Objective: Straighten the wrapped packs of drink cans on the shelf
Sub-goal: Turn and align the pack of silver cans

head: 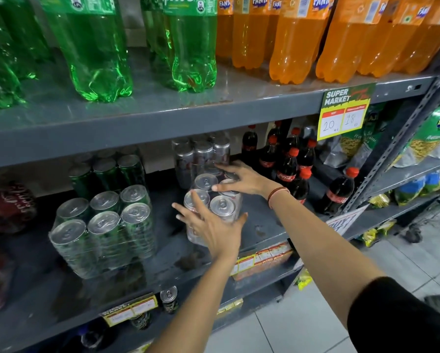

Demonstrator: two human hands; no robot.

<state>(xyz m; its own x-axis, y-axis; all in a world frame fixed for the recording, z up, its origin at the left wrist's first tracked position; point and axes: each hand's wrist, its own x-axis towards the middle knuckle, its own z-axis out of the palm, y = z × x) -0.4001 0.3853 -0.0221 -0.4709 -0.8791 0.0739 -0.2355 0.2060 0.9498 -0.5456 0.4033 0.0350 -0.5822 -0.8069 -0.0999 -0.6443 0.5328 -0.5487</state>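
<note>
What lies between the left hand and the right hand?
The wrapped pack of silver cans; left hand and right hand both touch it, in the head view.

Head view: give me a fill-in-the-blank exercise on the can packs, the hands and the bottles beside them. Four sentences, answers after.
1. The left hand and the right hand both touch the wrapped pack of silver cans, which stands to the ___ of the Coca-Cola bottles.
2. The wrapped pack of green cans shows ___ can tops.
3. The Coca-Cola bottles have ___ caps.
4. The bracelet is on the ___ wrist.

Missing words: left; six; red; right.
</note>
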